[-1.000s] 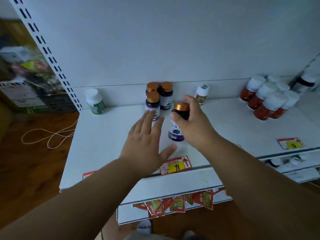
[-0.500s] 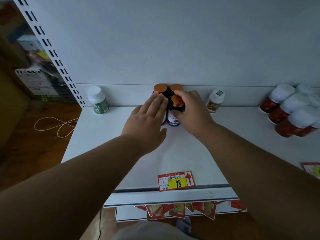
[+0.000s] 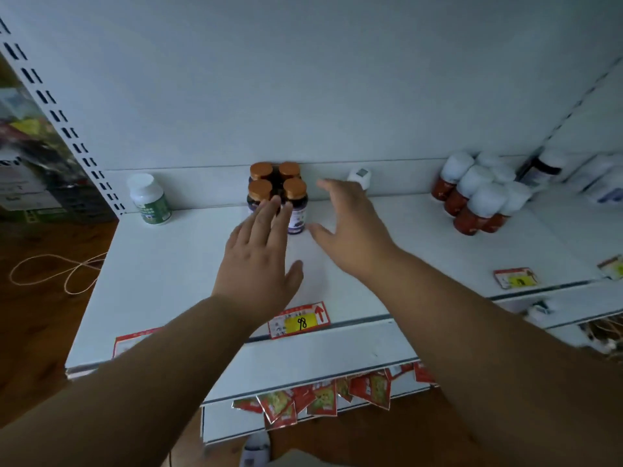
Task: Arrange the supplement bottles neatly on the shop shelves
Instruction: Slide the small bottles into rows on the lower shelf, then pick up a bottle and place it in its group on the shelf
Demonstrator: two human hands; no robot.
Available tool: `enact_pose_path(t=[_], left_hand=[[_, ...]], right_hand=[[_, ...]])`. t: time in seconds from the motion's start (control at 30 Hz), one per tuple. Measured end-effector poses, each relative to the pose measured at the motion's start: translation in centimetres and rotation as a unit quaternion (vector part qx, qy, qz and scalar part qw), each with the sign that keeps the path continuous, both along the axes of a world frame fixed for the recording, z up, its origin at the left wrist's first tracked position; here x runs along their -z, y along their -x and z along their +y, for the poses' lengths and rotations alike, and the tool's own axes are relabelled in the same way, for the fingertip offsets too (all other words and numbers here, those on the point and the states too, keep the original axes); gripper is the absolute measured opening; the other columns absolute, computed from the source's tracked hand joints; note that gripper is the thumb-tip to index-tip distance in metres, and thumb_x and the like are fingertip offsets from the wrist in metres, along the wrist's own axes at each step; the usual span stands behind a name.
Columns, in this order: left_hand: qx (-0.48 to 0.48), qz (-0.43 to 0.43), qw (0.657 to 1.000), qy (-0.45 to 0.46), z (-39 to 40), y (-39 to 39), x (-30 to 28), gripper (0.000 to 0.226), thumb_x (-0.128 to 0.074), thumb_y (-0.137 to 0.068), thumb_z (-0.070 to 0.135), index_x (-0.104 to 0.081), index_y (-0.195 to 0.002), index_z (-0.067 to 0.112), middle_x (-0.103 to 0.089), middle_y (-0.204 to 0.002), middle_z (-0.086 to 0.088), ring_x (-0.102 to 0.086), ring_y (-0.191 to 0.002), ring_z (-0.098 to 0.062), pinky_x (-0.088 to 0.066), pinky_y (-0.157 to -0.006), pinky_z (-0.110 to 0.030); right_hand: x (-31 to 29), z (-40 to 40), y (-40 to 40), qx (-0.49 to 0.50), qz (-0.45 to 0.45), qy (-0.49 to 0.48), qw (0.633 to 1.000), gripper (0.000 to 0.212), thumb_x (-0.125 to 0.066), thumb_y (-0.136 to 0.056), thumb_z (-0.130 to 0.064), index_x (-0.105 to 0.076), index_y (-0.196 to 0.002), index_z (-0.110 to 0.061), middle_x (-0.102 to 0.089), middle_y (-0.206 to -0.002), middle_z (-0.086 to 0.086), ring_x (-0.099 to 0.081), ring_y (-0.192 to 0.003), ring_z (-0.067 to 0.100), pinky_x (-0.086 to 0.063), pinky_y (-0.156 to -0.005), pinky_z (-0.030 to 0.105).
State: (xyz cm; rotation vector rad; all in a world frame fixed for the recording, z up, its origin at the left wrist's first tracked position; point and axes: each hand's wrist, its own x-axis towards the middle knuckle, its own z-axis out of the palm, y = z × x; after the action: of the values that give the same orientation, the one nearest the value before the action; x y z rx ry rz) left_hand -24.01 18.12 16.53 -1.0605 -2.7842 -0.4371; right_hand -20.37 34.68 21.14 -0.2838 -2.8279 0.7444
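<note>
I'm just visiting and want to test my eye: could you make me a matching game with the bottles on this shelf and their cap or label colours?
Things:
1. four clustered bottles
2. lone bottle at left
3. group of bottles at right
4. price tag

Colours:
A. white caps, red bodies
B. yellow patch, red border
C. copper-orange caps
D. white cap, green label

Pairs: 1-C, 2-D, 3-A, 4-B
</note>
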Motion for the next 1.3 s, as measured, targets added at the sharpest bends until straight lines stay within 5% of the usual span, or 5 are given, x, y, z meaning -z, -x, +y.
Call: enact_pose_path(t=[0.17, 0.37, 0.63, 0.93, 1.3], left_hand=[[0.011, 0.048, 0.998, -0.045, 3.2, -3.9, -2.7, 0.08, -0.061, -0.086, 0.04, -0.027, -0.151, 0.01, -0.037, -0.153, -0.013, -0.036, -0.139, -0.033, -0.027, -0.113, -0.045], [-0.041, -0.054, 0.994, -0.09, 7.6, -15.3, -1.9, 0.087, -0.051, -0.093, 0.046, 0.006, -0.155, 0.024, -0.028, -0.158, 0.001, -0.026, -0.145, -0.02, -0.015, -0.117, -0.032], [0.027, -0.101, 0.994, 0.012, 13.2, -24.3, 1.5, 0.085, -0.055, -0.092, 0.045, -0.003, -0.156, 0.025, -0.036, -0.153, 0.0, -0.036, -0.138, -0.023, -0.027, -0.116, -0.039], [0.043, -0.165, 0.983, 0.071, 16.3, -21.5, 13.7, 0.068, -0.062, -0.09, 0.041, -0.033, -0.149, 0.028, -0.03, -0.158, -0.001, -0.035, -0.141, -0.026, -0.035, -0.113, -0.049], [0.068, -0.088, 0.992, 0.064, 19.5, -7.7, 32.7, 0.07, -0.065, -0.087, 0.04, -0.033, -0.147, 0.022, -0.037, -0.152, -0.004, -0.041, -0.136, -0.027, -0.039, -0.109, -0.047]], right_hand=[[-3.3, 3.0, -4.1, 0.022, 0.069, -0.021, 0.997, 0.055, -0.066, -0.09, -0.029, -0.046, -0.141, -0.02, -0.047, -0.139, 0.007, -0.047, -0.127, 0.025, -0.043, -0.104, 0.041], [-3.4, 6.2, -13.1, -0.018, 0.072, 0.009, 0.997, 0.049, -0.062, -0.094, -0.03, -0.044, -0.139, -0.022, -0.057, -0.125, -0.003, -0.059, -0.107, 0.014, -0.052, -0.09, 0.034], [2.7, 12.3, -25.5, 0.041, 0.083, 0.09, 0.992, 0.034, -0.06, -0.094, -0.027, -0.053, -0.127, -0.026, -0.061, -0.106, -0.008, -0.059, -0.088, 0.005, -0.052, -0.075, 0.025], [18.5, 14.2, -27.8, 0.212, 0.057, 0.145, 0.965, 0.034, -0.066, -0.092, -0.026, -0.059, -0.124, -0.018, -0.058, -0.126, 0.002, -0.057, -0.102, 0.004, -0.045, -0.08, 0.012], [41.1, 17.1, -12.8, 0.173, 0.043, 0.114, 0.977, 0.048, -0.071, -0.09, -0.028, -0.051, -0.132, -0.019, -0.054, -0.127, 0.008, -0.056, -0.113, 0.021, -0.046, -0.095, 0.028]])
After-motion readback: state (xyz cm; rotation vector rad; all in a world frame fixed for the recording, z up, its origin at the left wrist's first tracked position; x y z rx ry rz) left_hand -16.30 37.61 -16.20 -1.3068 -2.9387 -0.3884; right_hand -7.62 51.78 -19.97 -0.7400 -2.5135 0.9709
